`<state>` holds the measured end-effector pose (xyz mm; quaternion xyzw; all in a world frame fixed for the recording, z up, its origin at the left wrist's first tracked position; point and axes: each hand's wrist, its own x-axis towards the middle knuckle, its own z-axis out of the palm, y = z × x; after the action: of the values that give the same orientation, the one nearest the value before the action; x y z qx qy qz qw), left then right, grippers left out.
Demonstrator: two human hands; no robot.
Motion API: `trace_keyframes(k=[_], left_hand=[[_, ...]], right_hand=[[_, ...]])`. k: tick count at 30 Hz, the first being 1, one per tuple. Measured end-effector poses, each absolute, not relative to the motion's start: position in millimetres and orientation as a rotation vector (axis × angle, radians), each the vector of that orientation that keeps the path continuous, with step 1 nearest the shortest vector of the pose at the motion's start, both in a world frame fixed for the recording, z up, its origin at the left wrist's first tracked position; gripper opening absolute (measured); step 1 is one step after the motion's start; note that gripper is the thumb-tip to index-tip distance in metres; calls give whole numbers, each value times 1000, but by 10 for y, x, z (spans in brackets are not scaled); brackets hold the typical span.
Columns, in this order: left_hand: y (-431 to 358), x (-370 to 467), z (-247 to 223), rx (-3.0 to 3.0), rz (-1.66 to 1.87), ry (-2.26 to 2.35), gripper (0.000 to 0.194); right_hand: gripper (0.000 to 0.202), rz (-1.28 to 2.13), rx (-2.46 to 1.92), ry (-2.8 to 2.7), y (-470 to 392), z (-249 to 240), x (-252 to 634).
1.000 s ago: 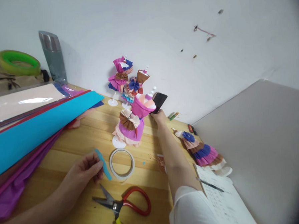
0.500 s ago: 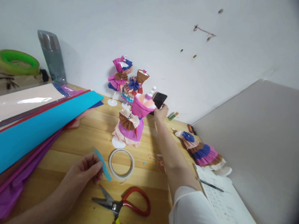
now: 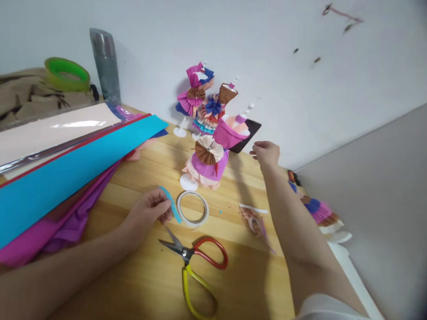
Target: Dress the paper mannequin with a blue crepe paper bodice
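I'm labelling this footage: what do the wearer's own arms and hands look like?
Left hand and right hand: bare, no gloves, no watch visible. A white sleeve ends near the right elbow; the left forearm shows no sleeve.

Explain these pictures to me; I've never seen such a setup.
There is no machine here: a person works with bare hands, and every picture comes from one camera on their head, looking forward and down. The left hand pinches a blue strip. The right hand reaches out near a dark slab; whether it holds anything is unclear. On the table, open scissors and a tape roll lie near the strip. Behind stand three small dresses, with coloured sheets and a bottle to the left.
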<state>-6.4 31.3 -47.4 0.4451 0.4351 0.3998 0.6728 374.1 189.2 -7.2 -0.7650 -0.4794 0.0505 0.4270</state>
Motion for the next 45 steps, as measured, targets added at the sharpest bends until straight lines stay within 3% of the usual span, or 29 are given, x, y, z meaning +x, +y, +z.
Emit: trace_keyframes(k=[4, 12, 18, 28, 35, 41, 45], left_hand=[[320, -64, -471, 1039, 913, 979, 27], [262, -87, -354, 1302, 834, 886, 25], [194, -90, -250, 1516, 671, 701, 16], [195, -57, -331, 1664, 584, 713, 12], [190, -57, -250, 1573, 513, 785, 15], [151, -34, -232, 1540, 655, 830, 31], [66, -5, -197, 1665, 726, 810, 22]], right_hand=[[13, 493, -1923, -1249, 1320, 52, 3509], [34, 1308, -1450, -1486, 12, 71, 2364], [46, 1445, -1253, -1318, -223, -123, 1723], [24, 1446, -1027, -832, -300, -281, 1495], [23, 1334, -955, -786, -383, -295, 1525], [26, 1250, -985, -765, -402, -232, 1528], [25, 1253, -1031, -809, -387, -191, 1490]])
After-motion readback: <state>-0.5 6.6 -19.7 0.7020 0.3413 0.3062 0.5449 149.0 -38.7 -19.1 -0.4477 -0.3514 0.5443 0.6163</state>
